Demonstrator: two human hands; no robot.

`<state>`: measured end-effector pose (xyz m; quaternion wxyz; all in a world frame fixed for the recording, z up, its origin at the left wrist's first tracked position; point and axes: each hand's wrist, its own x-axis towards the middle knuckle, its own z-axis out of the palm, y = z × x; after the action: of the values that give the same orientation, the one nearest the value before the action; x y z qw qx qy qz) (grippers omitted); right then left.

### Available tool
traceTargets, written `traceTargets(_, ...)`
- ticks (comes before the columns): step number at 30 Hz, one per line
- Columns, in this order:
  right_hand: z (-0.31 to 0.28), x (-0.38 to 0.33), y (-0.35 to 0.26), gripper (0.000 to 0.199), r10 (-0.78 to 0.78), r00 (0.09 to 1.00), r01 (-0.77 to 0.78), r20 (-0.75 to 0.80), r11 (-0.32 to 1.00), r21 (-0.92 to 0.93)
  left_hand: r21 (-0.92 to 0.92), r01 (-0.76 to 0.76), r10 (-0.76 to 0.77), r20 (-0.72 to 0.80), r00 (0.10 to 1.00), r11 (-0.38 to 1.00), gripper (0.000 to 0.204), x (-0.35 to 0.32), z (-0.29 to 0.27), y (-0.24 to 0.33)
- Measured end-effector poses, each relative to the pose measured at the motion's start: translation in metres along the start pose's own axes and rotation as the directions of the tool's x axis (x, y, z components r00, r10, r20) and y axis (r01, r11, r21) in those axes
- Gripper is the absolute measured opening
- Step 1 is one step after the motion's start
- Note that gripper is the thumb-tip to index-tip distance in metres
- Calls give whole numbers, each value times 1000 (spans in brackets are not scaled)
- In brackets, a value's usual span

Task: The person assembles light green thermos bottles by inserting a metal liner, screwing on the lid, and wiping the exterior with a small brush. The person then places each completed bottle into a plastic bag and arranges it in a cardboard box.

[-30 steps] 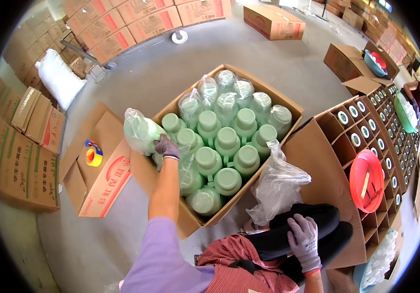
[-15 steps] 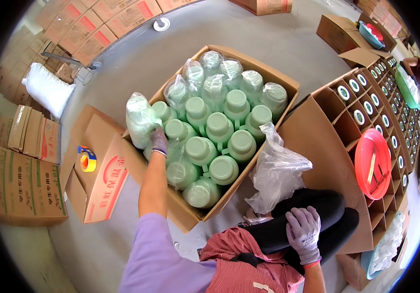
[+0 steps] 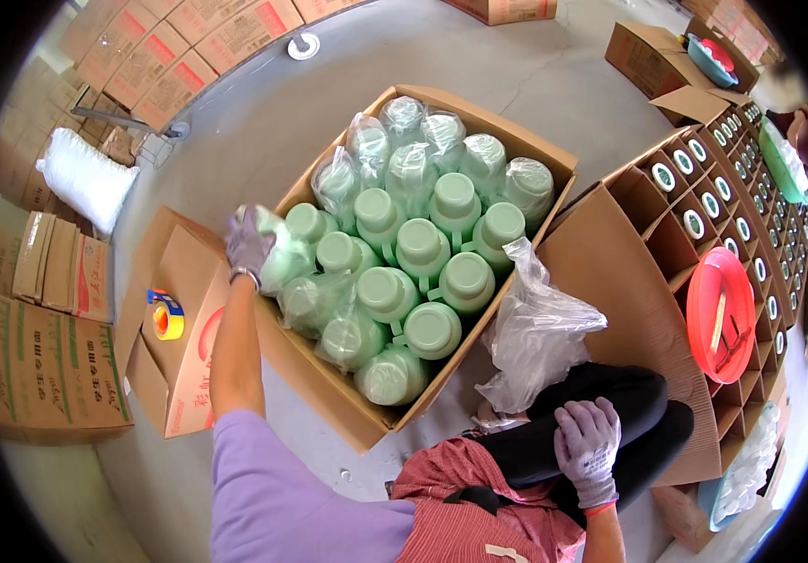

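1. Left hand: gloved, touching the outer side of 1 bagged green flask. Blurred; can't tell whether it's gripping.
2. That flask: immediately right of left hand, at box left corner. Long axis looks tilted, upper end leftward.
3. Right hand: fingers loosely draped over knee, grasping nothing visible; well apart, so left is nearer.
4. Loose clear bag: box's right side.

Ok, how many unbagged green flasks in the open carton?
9 flasks: diagonal rows of four, three and two, left to right in the carton. Others may be hidden.
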<state>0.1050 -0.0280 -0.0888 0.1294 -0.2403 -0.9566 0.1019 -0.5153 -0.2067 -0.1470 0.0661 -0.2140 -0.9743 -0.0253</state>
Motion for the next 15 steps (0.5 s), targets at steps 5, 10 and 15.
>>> traceTargets(5, 2, 3, -2, 29, -11, 1000, 11, -7, 1000, 19, 281, 149, -178, 80, 981, 948, 69, -63, 93, -83)
traceTargets(10, 1, 2, -1, 30, -18, 1000, 18, 8, 1000, -7, 364, 35, -231, 511, 828, 931, 56, -47, 39, -43)
traceTargets(15, 4, 1, 0, 29, -3, 1000, 3, -28, 1000, 7, -544, -215, 389, 226, 893, 811, 35, -120, -33, 90)
